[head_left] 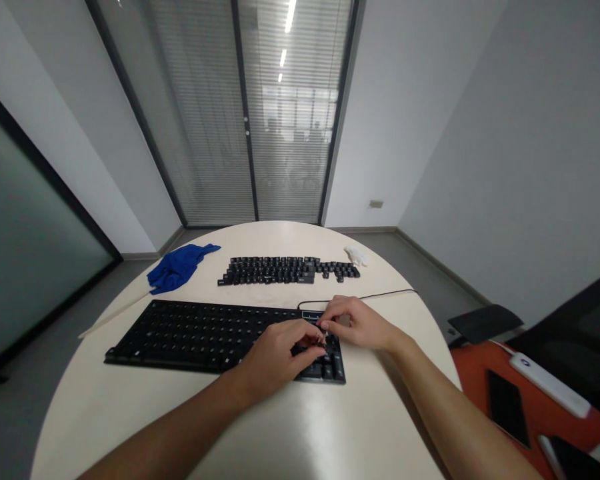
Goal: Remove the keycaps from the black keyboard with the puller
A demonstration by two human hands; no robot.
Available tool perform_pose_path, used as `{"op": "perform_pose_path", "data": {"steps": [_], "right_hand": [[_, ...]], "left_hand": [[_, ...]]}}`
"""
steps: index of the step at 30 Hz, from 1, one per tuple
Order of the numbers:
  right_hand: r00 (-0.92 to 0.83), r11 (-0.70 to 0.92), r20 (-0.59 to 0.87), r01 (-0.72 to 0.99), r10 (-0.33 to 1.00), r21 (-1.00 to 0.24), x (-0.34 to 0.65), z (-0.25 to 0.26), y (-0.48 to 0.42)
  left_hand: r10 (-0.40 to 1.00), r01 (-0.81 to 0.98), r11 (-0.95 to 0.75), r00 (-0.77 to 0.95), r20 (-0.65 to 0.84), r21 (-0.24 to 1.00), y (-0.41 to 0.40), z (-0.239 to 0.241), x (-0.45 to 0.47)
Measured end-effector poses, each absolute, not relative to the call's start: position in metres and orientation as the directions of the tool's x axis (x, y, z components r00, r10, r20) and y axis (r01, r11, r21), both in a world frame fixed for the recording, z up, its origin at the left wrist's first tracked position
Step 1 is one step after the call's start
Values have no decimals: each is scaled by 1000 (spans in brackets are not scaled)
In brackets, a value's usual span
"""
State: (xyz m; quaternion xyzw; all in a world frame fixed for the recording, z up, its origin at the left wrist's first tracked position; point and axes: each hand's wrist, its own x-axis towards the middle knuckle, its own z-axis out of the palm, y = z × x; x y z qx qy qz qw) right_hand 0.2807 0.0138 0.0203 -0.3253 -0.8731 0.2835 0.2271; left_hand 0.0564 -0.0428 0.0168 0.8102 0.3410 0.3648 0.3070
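A black keyboard [195, 337] lies across the table in front of me, its main area stripped of keycaps. At its right end, the number pad still carries some caps [336, 365]. My left hand [283, 350] is over this end, thumb and fingers curled together in a pinch. Touching or almost touching its fingertips, my right hand [355, 323] comes in from the right, also closed with thumb and forefinger together. Whatever the fingertips hold is too small or hidden to make out. Beyond the keyboard, loose black keycaps [267, 270] are laid out in keyboard order.
A blue cloth [180, 267] lies at the left beside a pale stick [115, 313]. White crumpled tissue [356, 256] sits at the back right. A thin black cable [387, 293] runs from the keyboard. An orange chair seat [473, 380] at right bears a phone [508, 408] and a white power strip [550, 385].
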Motion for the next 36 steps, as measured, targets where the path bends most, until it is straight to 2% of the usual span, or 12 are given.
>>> {"op": "perform_pose_path", "data": {"steps": [3,6,11,15,19,25,31,36], "right_hand": [[-703,661,237,422,671,-621,279,20,13],[-708,667,241,414,664,-619,279,19,13],[-710,662,237,410,663,-627,279,20,13],[-717,657,237,387,656,-647,278,22,12],[-746,658,243,327,620,-678,277,21,10],[-760,641,218,316,612,-699,276,19,10],[-745,618,190,351,639,-704,277,22,8],[-706,596,186,392,683,-701,275,16,9]], "left_hand": [[716,309,-637,575,395,706,-42,15,56],[739,306,-600,565,366,739,-40,16,55],[840,320,-404,500,210,857,-35,16,54],[849,194,-267,511,135,944,-34,14,56],[864,108,-208,487,131,972,-32,8,57],[910,-24,25,415,-13,999,-23,-4,54],[965,-59,54,258,-37,997,-15,-9,54],[979,-76,19,202,-3,997,-11,-9,53]]}}
